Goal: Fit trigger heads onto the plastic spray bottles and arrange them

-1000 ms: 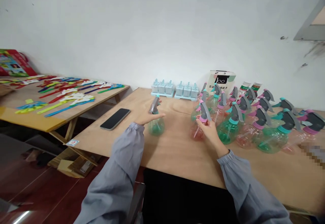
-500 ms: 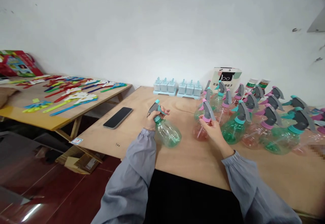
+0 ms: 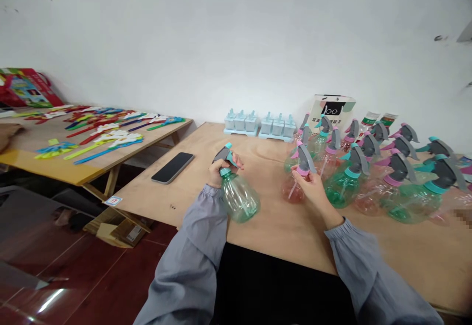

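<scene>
A clear green spray bottle (image 3: pixel 240 198) with a grey and teal head leans in my left hand (image 3: pixel 220 168), whose fingers are wrapped round its neck and trigger. To the right, my right hand (image 3: pixel 309 183) pinches the neck of a pink spray bottle (image 3: pixel 292 192) with a grey and pink head. That bottle's base is on the table. Beside my right hand stands another green spray bottle (image 3: pixel 341 191), in front of rows of pink and green ones.
A phone (image 3: pixel 172 167) lies on the wooden table (image 3: pixel 147 202). Two light blue popsicle moulds (image 3: pixel 240 123) and a printed bag (image 3: pixel 334 111) are near the wall. Colourful plastic hand-shaped items (image 3: pixel 110 140) cover a second table at left.
The green bottle in my left hand has moved slightly down and nearer to me. My right hand is still on the pink bottle. The view has shifted slightly.
</scene>
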A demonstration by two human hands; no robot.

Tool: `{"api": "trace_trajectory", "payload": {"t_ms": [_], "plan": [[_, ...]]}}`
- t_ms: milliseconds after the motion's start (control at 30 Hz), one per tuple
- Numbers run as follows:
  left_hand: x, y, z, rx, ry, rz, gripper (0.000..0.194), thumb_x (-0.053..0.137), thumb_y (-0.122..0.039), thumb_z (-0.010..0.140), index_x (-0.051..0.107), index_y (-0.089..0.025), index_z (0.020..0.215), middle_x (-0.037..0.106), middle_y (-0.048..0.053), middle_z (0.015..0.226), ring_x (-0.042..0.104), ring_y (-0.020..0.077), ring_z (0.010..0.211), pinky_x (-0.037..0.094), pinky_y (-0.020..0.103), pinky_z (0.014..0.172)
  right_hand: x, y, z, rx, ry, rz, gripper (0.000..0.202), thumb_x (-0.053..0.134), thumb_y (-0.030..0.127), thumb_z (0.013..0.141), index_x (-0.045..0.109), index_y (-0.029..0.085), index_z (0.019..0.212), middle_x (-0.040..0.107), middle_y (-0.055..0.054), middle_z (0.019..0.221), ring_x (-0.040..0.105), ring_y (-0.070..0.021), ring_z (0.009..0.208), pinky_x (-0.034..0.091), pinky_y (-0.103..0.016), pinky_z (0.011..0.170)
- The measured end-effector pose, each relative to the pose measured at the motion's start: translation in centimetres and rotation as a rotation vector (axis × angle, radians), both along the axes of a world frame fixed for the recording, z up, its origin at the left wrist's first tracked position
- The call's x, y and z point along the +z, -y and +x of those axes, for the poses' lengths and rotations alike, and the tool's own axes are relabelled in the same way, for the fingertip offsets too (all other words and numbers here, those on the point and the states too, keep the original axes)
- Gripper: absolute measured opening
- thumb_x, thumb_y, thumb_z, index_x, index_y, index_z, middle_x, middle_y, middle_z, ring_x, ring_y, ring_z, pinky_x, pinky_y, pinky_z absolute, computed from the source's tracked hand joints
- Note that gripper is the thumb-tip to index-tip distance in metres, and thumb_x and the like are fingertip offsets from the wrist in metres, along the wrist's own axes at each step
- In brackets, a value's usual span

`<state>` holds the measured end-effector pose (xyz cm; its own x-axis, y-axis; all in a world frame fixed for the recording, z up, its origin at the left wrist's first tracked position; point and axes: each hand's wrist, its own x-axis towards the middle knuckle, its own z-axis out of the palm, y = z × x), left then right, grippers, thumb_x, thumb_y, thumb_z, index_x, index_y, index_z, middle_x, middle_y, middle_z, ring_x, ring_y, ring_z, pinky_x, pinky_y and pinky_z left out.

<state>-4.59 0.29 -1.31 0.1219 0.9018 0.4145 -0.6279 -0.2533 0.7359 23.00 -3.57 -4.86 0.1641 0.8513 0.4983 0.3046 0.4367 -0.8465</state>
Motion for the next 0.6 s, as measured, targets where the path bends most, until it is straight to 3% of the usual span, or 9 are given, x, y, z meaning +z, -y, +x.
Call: {"api": "trace_trajectory", "payload": {"t_ms": [133,300,500,600], "plan": [[0.23,0.05,-0.08,0.033,0.049,-0.045,0.025,0.051,-0.025,0.052,0.064,-0.02,0.074,0.067,0.005,0.076,0.067,0.0223,0.081,0.055,0.045,0.091,-0.27,-0.1,-0.1,-0.035,-0.023,-0.011,0.041,0.069,0.056,0.076,0.07,0.019,0.093,0.07,-0.003,0.077,0.064,-0.0186,0.074,0.053,-0.031,0.069],[0.25,-0.43,-0.69,0.043,-0.024,0.041,0.01,0.053,-0.029,0.052,0.051,-0.02,0.055,0.049,0.001,0.052,0.054,0.0159,0.054,0.055,0.045,0.088,-0.44,-0.25,-0.04,-0.021,-0.03,-0.007,0.041,0.069,0.056,0.076,0.07,0.018,0.093,0.069,-0.003,0.075,0.064,-0.0188,0.073,0.053,-0.032,0.067],[0.52,0.24,-0.59,0.005,0.054,-0.059,0.024,0.05,-0.023,0.052,0.059,-0.02,0.074,0.064,0.005,0.077,0.065,0.0215,0.08,0.053,0.047,0.093,-0.37,-0.21,-0.06,-0.021,-0.036,-0.013,0.037,0.07,0.052,0.076,0.07,0.019,0.092,0.067,-0.002,0.072,0.064,-0.018,0.07,0.054,-0.032,0.066],[0.4,-0.17,-0.82,0.001,0.071,-0.044,0.014,0.051,-0.025,0.052,0.054,-0.02,0.065,0.057,0.004,0.066,0.06,0.0177,0.067,0.055,0.042,0.084,-0.2,-0.06,-0.1,-0.024,-0.034,-0.013,0.035,0.07,0.051,0.076,0.07,0.019,0.091,0.069,-0.004,0.076,0.065,-0.0191,0.073,0.054,-0.032,0.068]]}}
